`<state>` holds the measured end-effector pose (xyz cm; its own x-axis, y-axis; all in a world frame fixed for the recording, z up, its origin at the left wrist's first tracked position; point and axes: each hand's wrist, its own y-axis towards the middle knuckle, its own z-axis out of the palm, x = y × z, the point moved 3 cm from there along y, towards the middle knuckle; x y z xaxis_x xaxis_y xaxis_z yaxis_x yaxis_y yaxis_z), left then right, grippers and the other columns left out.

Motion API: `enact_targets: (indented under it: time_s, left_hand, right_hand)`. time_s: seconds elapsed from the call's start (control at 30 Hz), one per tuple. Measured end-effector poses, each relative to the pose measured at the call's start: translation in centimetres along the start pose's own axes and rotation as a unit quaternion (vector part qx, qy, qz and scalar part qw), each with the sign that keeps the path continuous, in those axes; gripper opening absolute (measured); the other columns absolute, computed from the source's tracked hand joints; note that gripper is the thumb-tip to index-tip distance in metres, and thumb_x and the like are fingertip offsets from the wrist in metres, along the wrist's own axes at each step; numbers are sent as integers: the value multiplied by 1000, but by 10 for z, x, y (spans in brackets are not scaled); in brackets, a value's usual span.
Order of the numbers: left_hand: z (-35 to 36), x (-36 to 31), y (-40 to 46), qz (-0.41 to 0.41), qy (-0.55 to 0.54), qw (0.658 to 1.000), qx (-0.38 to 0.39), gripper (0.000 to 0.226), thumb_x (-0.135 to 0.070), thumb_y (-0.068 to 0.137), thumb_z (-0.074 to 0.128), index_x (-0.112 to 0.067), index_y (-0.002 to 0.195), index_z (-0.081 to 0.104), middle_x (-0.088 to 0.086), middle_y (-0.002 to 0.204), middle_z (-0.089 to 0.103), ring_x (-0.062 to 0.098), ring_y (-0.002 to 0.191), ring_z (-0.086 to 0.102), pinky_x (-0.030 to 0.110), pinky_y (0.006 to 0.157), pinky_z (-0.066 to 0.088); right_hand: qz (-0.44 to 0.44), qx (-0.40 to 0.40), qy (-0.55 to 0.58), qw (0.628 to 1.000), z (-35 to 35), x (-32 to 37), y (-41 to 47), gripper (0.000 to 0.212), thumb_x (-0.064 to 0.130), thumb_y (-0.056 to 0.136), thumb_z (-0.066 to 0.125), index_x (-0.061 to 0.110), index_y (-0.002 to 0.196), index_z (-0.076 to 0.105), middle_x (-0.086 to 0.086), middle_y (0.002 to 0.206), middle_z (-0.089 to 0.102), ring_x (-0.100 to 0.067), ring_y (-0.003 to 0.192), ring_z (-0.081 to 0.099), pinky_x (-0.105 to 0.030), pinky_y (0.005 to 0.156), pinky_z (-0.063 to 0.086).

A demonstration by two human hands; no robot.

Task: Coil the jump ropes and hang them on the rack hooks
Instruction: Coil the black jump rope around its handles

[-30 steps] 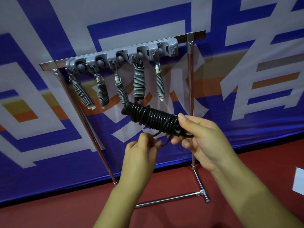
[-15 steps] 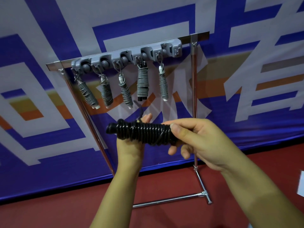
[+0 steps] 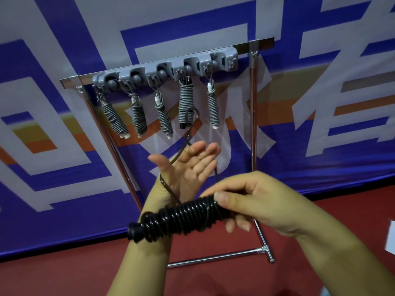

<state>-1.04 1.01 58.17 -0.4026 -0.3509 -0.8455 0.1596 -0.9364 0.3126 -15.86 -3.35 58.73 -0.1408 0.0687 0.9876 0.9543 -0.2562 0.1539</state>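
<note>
Lower centre of frame: black jump rope wound into a tight glossy coil [image 3: 181, 218], lying slantwise, lower end at left, upper end at right. Right hand [image 3: 254, 201], entering from lower right, fingers and thumb curled round the upper end of the coil, thumb on top. Left hand [image 3: 188, 167], just above and behind the coil, palm toward the camera, fingers straight and spread, gripping nothing; loose black rope strand [image 3: 171, 189] running from the coil round the left wrist and up past the palm, its loop reaching the hanging bundles above.

Upper centre of frame: chrome metal rack with slanted legs [image 3: 253, 124] and floor crossbar, carrying a grey plastic hook rail [image 3: 166, 71] along its top bar. Five grey coiled jump ropes [image 3: 186, 103] hanging from the rail's hooks, side by side, four with white handle tips, the fourth from the left with black tips. Hook at the far right end of the rail bare.

Background: blue and white printed banner [image 3: 64, 60] with orange bands, bearing large block characters, cropped and not readable. Bottom of frame: red floor [image 3: 64, 274]; white object at the right edge, cut off, not identifiable.
</note>
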Motion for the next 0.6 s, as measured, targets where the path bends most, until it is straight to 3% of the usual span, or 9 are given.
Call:
enact_targets:
  time_s: [0.07, 0.13, 0.2, 0.23, 0.3, 0.4, 0.5, 0.6]
  left_hand:
    - [-2, -8, -2, 29, -23, 998, -43, 83, -54, 41, 89, -9, 108, 70, 10, 114, 69, 21, 112, 63, 29, 88, 54]
    - [-3, -19, -4, 67, -2, 996, -64, 68, -26, 55, 90, -9, 115, 63, 8, 116, 69, 20, 113, 63, 27, 85, 54]
    - [-3, -29, -6, 78, -5, 994, -73, 49, 2, 58, 73, -9, 106, 71, 8, 110, 71, 20, 107, 66, 26, 80, 55]
    - [-4, -34, -5, 75, 1, 994, -74, 48, 5, 54, 65, -10, 98, 75, 7, 102, 73, 20, 100, 69, 26, 76, 56]
    - [-6, -41, -4, 54, 14, 997, -56, 40, -1, 48, 63, -10, 84, 77, 3, 83, 73, 18, 82, 71, 27, 69, 56]
    - [-2, -44, -1, 38, 2, 998, -49, 19, -20, 54, 75, -13, 66, 61, -3, 60, 48, 13, 59, 51, 26, 63, 49]
    - [-6, -43, -4, 72, 70, 985, -142, 38, -27, 61, 81, -22, 50, 45, -6, 49, 33, 12, 49, 36, 24, 57, 42]
    - [2, -43, -8, 134, 147, 954, -225, 37, -23, 77, 70, -21, 46, 49, -5, 40, 33, 12, 43, 40, 24, 55, 45]
  right_hand:
    - [2, -16, 9, 1000, -4, 0, -4, 16, 25, 83, 66, 16, 94, 74, -5, 76, 71, -12, 52, 62, -15, 44, 43]
    - [14, -48, 25, 998, -12, 0, -6, 17, 26, 83, 68, 12, 92, 73, -7, 78, 71, -14, 52, 62, -15, 43, 42]
    - [38, -77, 2, 996, -16, -5, -6, 24, 26, 78, 66, 7, 92, 71, -4, 72, 70, -13, 50, 60, -15, 43, 42]
    - [48, -84, -19, 995, -16, -9, -5, 22, 23, 79, 66, 6, 92, 70, -1, 68, 69, -12, 48, 60, -15, 44, 42]
    - [62, -96, -43, 993, -15, -17, -1, 11, 15, 85, 65, 7, 91, 70, 2, 63, 67, -10, 48, 59, -15, 45, 41]
    - [74, -144, -50, 986, -21, -26, 6, 5, 13, 87, 66, 8, 85, 66, 1, 63, 67, -11, 47, 59, -16, 43, 40]
    - [80, -186, -44, 978, -25, -33, 11, 14, 15, 86, 68, 5, 82, 59, 0, 58, 66, -11, 44, 59, -16, 41, 39]
    - [71, -208, -59, 974, -25, -41, 15, 17, 18, 83, 70, 7, 80, 58, -6, 66, 67, -19, 50, 63, -18, 44, 41]
